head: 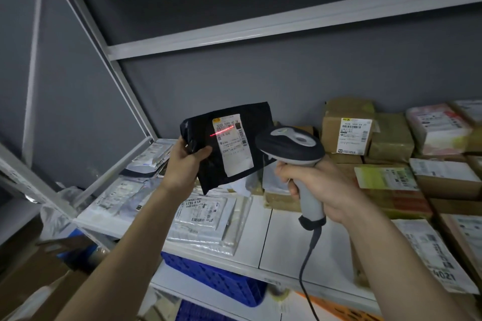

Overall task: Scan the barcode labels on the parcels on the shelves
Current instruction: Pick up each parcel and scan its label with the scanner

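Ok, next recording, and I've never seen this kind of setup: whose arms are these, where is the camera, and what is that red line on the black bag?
No machine here: a person wears one camera on the head, looking forward and down, so the arms are their own. The left hand grips a black parcel bag by its edge, lifted above the white shelf. The right hand grips a corded barcode scanner aimed at the bag. The red line is the scanner's beam falling across the white label. On the shelf lie clear-wrapped flat parcels at the left and stacked cardboard boxes at the right. A blue crate sits on the shelf below.
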